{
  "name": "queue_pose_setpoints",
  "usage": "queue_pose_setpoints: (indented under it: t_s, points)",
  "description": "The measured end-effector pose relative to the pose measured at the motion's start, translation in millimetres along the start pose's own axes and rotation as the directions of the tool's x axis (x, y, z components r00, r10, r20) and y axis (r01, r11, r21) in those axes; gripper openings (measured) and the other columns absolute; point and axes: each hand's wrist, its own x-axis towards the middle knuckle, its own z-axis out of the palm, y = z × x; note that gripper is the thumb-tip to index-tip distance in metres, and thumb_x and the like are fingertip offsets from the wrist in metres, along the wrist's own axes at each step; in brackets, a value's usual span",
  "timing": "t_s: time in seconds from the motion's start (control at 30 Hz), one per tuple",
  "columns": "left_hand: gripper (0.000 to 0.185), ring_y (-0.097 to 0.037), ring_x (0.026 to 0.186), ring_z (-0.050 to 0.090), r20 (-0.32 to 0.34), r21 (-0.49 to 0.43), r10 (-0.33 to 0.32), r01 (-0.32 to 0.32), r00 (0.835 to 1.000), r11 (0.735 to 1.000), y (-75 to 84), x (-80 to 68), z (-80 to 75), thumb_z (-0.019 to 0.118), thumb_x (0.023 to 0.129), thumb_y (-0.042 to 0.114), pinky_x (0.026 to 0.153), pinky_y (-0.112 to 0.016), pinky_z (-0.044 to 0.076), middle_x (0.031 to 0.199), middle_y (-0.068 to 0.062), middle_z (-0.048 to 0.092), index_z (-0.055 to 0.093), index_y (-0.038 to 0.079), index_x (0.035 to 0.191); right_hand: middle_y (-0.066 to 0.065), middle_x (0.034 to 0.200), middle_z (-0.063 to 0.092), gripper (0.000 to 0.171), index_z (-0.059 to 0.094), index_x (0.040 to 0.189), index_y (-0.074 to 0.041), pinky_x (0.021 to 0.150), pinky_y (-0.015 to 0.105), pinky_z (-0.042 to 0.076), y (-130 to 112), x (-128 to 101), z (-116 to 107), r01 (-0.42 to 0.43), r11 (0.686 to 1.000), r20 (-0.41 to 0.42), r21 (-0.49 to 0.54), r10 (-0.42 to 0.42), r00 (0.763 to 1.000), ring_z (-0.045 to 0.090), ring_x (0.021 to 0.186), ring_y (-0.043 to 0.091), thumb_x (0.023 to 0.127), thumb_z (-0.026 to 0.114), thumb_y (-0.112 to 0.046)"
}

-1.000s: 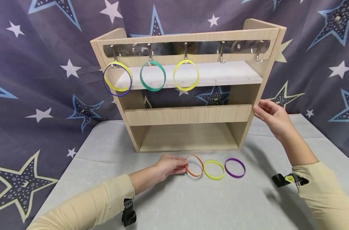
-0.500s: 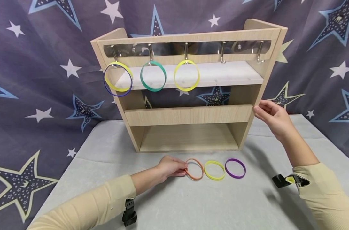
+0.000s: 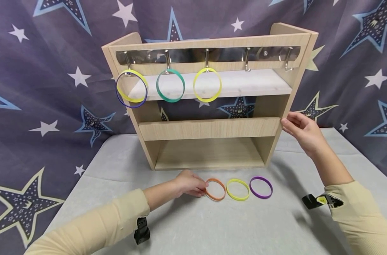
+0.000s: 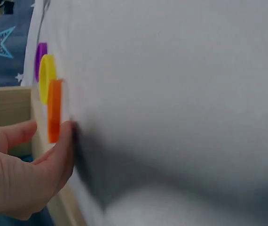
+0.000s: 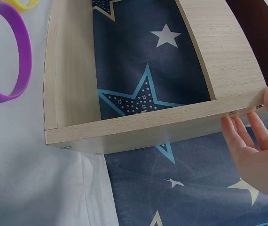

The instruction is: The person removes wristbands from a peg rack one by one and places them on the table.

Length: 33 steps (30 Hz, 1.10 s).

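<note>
Rack (image 3: 209, 129): pale wood grain, smooth, matt. Hook rail (image 3: 187, 56): glossy, mirror-like metal. Orange ring (image 4: 54, 110), near: smooth, plastic-looking. Table cover (image 3: 244, 230): matt, cloth-like. Backdrop (image 3: 18, 141), far: matt printed cloth.

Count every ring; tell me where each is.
7. Hanging, left to right: yellow ring and blue ring sharing one hook, green ring, second yellow ring. On the table, likewise: orange ring, third yellow ring, purple ring.

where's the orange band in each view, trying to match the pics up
Head: the orange band is low, slightly right of centre, next to the left hand.
Left wrist: the orange band is on the left side.
Right wrist: not in it.
Shared landmark: the purple band, lower right in head, upper left in both wrist views.
</note>
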Motion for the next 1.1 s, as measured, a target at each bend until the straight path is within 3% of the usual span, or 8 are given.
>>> queue_pose_setpoints:
  t_s: [0.17,0.37,0.5,0.67,0.97,1.1]
  points:
    - [0.028,-0.013,0.073,0.069,0.033,0.128,-0.03,0.026,0.999,0.991,8.0,-2.9,-10.4,0.069,0.087,0.012,0.075,-0.029,0.063,0.093,-0.016,0.073,0.067,-0.009,0.106,-0.009,0.091,0.064,0.019,0.063,0.102,-0.017,0.078,0.01,0.056,1,0,0,-0.007,1.0,-0.003,-0.003,0.007,1.0,0.064,0.085,-0.001,0.092,0.059,0.0]
    - [0.034,-0.015,0.085,0.073,0.064,0.309,-0.06,0.037,0.996,0.95,12.8,-6.1,-20.7,0.067,0.09,0.027,0.072,-0.026,0.061,0.098,-0.012,0.075,0.068,-0.002,0.108,-0.01,0.091,0.065,0.02,0.064,0.102,-0.017,0.078,0.01,0.056,1,0,-1,-0.006,1.0,-0.003,-0.011,0.006,1.0,0.064,0.086,-0.001,0.092,0.059,0.0]
    - [0.039,-0.014,0.086,0.071,0.096,0.287,-0.035,0.006,0.995,0.958,20.2,-7.8,-28.9,0.064,0.092,0.025,0.079,-0.027,0.061,0.102,-0.015,0.074,0.063,-0.006,0.115,-0.01,0.091,0.065,0.02,0.064,0.102,-0.017,0.078,0.009,0.056,1,0,-1,-0.001,1.0,-0.002,-0.014,0.001,1.0,0.064,0.086,-0.001,0.093,0.059,0.0]
    - [0.044,-0.027,0.103,0.07,0.146,0.288,0.033,-0.075,0.989,0.955,40.0,-12.3,-40.1,0.063,0.093,0.023,0.093,-0.035,0.059,0.113,-0.022,0.07,0.058,-0.01,0.121,-0.01,0.091,0.065,0.02,0.064,0.102,-0.017,0.079,0.009,0.056,1,0,-2,-0.003,1.0,-0.001,-0.016,0.003,1.0,0.064,0.086,-0.001,0.093,0.059,0.0]
    - [0.044,-0.021,0.11,0.067,0.185,0.327,0.118,-0.174,0.976,0.929,82.7,-27.3,-51.9,0.06,0.095,0.03,0.097,-0.031,0.057,0.117,-0.013,0.07,0.059,-0.001,0.126,-0.009,0.092,0.064,0.018,0.063,0.102,-0.017,0.079,0.01,0.056,0,-1,0,-0.007,1.0,-0.01,-0.011,0.007,1.0,0.064,0.085,-0.001,0.093,0.059,-0.002]
    - [0.044,-0.022,0.113,0.066,0.197,0.296,0.154,-0.208,0.968,0.932,96.7,-31.7,-55.9,0.059,0.096,0.029,0.101,-0.034,0.055,0.121,-0.013,0.069,0.057,0.0,0.128,-0.01,0.091,0.064,0.017,0.063,0.101,-0.017,0.079,0.01,0.057,0,0,0,-0.008,1.0,-0.012,-0.012,0.008,1.0,0.063,0.085,-0.001,0.093,0.06,-0.002]
